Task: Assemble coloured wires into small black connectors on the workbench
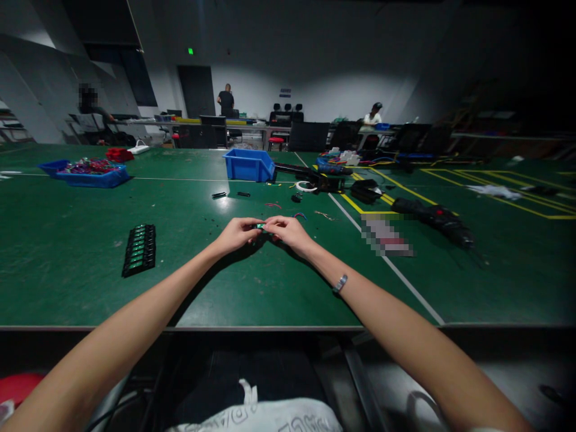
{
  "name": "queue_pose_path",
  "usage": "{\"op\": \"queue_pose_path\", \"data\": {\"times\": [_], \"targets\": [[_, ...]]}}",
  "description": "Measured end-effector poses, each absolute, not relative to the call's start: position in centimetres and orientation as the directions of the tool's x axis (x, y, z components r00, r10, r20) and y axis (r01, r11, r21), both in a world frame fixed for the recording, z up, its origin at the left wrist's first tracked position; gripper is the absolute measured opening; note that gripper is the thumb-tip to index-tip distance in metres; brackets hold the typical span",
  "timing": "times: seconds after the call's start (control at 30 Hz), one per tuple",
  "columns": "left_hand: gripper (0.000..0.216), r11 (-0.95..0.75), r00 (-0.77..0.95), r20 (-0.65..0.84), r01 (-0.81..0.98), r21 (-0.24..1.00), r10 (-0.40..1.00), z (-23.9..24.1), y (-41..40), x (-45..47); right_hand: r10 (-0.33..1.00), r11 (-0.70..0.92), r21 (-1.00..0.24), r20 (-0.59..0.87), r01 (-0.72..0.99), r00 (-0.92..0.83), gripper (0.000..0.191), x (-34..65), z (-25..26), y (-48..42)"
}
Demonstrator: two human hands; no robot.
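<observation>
Just above the green table, my left hand and my right hand meet at the fingertips. Both are closed in a pinch on one small green circuit board, mostly covered by the fingers. On the left lies a black holder with several green boards set in a row. Beyond my hands are two small black strips, a red wire and a few short coloured wires.
A blue bin stands ahead. Far left, a blue tray holds many coloured wires, near a red object. Black tool-like objects lie to the right. White tape rests mid-table. Several people sit or stand at far desks.
</observation>
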State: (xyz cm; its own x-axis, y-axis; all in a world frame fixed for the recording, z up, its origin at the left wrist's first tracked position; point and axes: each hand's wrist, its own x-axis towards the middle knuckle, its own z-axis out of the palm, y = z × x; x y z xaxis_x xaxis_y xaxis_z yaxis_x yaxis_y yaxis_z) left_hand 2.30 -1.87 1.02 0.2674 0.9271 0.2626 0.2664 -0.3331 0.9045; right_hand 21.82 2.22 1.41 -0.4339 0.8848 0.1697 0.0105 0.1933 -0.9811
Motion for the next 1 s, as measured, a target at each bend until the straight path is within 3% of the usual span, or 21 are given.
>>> {"op": "queue_pose_path", "data": {"times": [0.53, 0.77, 1.0], "targets": [[0.049, -0.361, 0.28, 0.28, 0.3, 0.883, 0.918, 0.59, -1.69, 2.26, 0.882, 0.208, -0.978, 0.175, 0.029, -0.437, 0.034, 21.85, 1.45, 2.27], [0.049, -0.297, 0.26, 0.228, 0.27, 0.916, 0.938, 1.35, -2.15, 2.46, 0.88, 0.236, -0.97, 0.191, 0.051, -0.435, 0.03, 21.86, 1.2, 2.36], [0.047, -0.155, 0.247, 0.153, -0.014, 0.988, 0.957, 0.57, -1.57, 2.46, 0.87, 0.261, -0.964, 0.212, 0.05, -0.445, 0.03, 21.92, 1.13, 2.43]]}}
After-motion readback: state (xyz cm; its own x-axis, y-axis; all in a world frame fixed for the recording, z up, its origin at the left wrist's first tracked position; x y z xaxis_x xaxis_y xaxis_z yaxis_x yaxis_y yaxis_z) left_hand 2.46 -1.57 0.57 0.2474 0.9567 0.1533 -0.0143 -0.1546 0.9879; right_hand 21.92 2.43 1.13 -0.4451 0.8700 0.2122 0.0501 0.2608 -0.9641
